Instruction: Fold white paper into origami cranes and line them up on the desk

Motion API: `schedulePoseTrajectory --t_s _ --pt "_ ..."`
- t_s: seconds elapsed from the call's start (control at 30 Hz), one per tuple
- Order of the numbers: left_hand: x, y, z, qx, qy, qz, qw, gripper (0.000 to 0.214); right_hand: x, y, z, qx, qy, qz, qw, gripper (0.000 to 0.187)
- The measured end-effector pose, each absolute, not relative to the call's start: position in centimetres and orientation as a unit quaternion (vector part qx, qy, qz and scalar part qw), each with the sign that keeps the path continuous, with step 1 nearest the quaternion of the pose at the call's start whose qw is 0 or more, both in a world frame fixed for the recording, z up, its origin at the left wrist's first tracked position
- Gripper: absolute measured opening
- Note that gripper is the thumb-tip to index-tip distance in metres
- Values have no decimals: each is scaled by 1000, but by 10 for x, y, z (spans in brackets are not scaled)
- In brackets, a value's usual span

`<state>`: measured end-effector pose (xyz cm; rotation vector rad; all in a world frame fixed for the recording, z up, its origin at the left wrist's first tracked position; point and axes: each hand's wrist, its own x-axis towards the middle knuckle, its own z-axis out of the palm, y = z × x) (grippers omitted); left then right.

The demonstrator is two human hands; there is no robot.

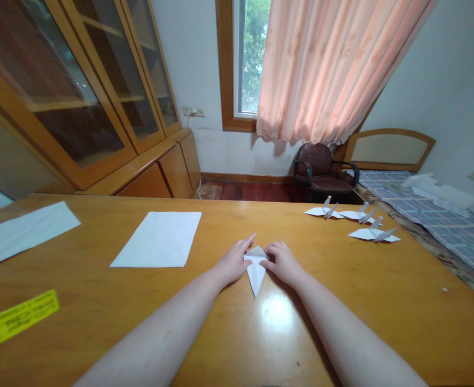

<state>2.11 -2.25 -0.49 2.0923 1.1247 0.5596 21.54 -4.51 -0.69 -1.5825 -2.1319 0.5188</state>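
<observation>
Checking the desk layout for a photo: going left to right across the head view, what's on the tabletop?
yellow printed strip, white paper sheet, left hand, folded white paper, right hand, three origami cranes

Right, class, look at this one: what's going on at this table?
A person sits at a wooden table, with the left hand and right hand on either side of a pointed piece of folded white paper. Beyond the hands, to the right, stand three origami cranes. A plain white sheet lies ahead, another white sheet lies further left, and a yellow printed strip lies at the near left.
</observation>
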Motion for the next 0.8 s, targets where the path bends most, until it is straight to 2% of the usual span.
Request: schedulePoseTrajectory --t_s 0.07,0.17,0.23,0.4,0.63,0.8 --pt "21 -21 -5 808 445 206 328 71 216 -45 -7 -573 -767 189 218 11" --pt "21 -20 -2 830 445 186 281 35 217 -45 -5 -568 -771 179 226 7" --pt "21 -19 0 840 451 174 245 21 218 -45 -2 -567 -775 163 228 7" --pt "21 -19 3 844 473 167 189 18 218 -46 0 -564 -784 125 228 11" --pt "19 -27 10 856 466 111 195 24 223 -47 2 -502 -825 154 210 20" --pt "9 -29 15 876 408 125 223 25 226 -47 4 -486 -842 142 187 22"
